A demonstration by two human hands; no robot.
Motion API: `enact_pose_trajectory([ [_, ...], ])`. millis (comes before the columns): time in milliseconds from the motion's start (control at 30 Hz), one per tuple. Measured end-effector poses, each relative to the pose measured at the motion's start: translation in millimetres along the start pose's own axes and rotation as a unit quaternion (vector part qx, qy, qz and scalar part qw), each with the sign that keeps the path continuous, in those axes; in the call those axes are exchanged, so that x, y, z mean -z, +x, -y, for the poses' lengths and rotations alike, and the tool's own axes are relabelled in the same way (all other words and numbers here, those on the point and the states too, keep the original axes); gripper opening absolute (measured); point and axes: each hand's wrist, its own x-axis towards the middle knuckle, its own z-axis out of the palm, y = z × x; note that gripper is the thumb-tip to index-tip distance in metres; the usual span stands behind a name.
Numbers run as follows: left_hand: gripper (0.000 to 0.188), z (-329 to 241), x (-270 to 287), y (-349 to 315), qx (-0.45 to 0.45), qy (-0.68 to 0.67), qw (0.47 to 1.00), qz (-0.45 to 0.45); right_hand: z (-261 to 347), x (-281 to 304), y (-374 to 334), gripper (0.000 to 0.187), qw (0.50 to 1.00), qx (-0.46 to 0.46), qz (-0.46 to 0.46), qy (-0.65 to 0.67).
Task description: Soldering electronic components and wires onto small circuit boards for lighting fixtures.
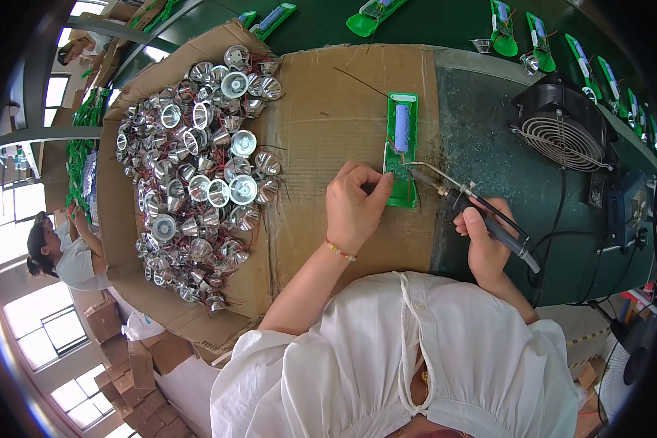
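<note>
A green plastic casing (403, 191) lies lengthwise in front of me on cardboard. Inside it sit a blue-purple cylindrical battery (401, 128) and a small green circuit board (397, 162). My left hand (355, 196) is at the casing's left edge, beside the board, its thumb and fingers pinched together; what they hold is hidden. My right hand (486, 232) grips a soldering iron (500, 232) with a thin curved solder-feed tube (429, 167). The iron's tip points left at the board, and the tube's end is close to it. A dark wire (361, 81) sticks out from the casing's far end.
On the left, a cardboard box (117, 241) holds many silver reflector cups (199, 187) with red wires. A black fan (558, 120) and a blue device (629, 208) stand at right. More green casings (504, 29) line the far side. Another person (73, 248) works at left.
</note>
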Motion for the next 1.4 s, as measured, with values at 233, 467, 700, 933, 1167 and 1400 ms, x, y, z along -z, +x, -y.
enact_pose_trajectory([
  [233,0.018,-3,1,1,-0.015,0.011,1.0,-0.005,-2,8,-2,0.017,1.0,0.015,0.005,0.0],
  [467,0.016,-6,20,7,0.044,0.019,0.996,0.07,-9,32,3,0.017,0.998,0.016,-0.06,-0.016],
  [700,0.021,-36,-26,119,-0.134,0.224,0.955,0.141,-13,36,12,0.016,0.997,-0.005,-0.078,-0.021],
  [933,0.031,-49,-52,251,-0.251,0.254,0.93,-0.088,-16,38,8,0.017,0.997,-0.019,-0.07,-0.024],
  [1167,0.041,-31,-14,191,-0.242,0.233,0.941,0.04,-16,39,10,0.017,0.996,-0.035,-0.068,-0.045],
  [1400,0.022,-8,18,54,-0.184,0.151,0.97,0.057,-15,37,13,0.015,0.996,-0.007,-0.08,-0.048],
])
